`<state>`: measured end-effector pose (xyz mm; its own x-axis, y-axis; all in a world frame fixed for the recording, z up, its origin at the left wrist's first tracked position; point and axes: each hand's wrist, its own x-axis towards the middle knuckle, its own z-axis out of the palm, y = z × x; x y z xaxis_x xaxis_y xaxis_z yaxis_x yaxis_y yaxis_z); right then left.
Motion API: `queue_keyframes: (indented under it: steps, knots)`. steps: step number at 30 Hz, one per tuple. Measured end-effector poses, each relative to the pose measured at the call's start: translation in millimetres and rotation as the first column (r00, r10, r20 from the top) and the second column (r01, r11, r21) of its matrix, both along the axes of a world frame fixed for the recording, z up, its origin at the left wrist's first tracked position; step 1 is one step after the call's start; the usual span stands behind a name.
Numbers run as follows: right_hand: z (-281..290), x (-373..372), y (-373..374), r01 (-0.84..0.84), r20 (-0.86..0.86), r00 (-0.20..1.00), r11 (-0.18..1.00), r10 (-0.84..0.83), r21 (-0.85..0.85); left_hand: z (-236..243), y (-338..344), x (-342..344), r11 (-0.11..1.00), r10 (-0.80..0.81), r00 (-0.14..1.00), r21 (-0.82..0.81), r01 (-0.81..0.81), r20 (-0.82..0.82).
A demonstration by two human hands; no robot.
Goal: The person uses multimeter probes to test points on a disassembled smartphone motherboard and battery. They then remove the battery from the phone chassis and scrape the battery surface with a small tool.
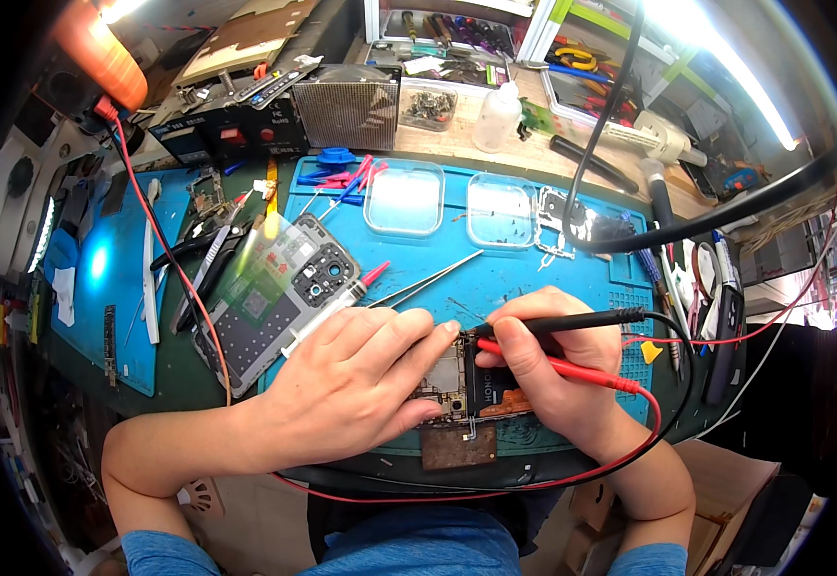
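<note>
Opened smartphone (pixel 445 379) lies on the blue mat (pixel 534 276) between our hands, its long axis seemingly left to right; our left hand (pixel 356 370) covers its left end, grip unclear, while our right hand (pixel 562 370) pinches a black probe (pixel 586 321) and a red probe (pixel 591 372), tips near its far edge.

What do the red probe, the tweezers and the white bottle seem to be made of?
Red probe: probably plastic; its barrel looks smooth and evenly coloured. Tweezers: likely metal, from the thin, grey, slightly shiny arms. White bottle: probably plastic, milky-looking; the exact type cannot be told.
</note>
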<state>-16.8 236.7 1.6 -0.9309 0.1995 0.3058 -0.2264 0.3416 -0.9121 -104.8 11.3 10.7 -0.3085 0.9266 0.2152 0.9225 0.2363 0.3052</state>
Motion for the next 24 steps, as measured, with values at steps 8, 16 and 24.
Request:
queue_keyframes:
  steps: [8,16,24]
  knots:
    - [-0.4,-0.3,-0.1,-0.003,-0.007,1.0,1.0,0.003,-0.002,0.9,0.2,-0.5,1.0,-0.003,1.0,-0.001,0.003,-0.001]
    - [1.0,-1.2,-0.3,-0.004,-0.014,1.0,1.0,0.004,0.018,0.1,0.5,-0.3,1.0,-0.003,1.0,0.009,0.003,-0.01]
    - [2.6,-1.5,0.2,-0.007,-0.01,1.0,0.998,0.007,0.055,0.1,0.5,-0.5,1.0,-0.007,1.0,0.003,0.007,-0.003]
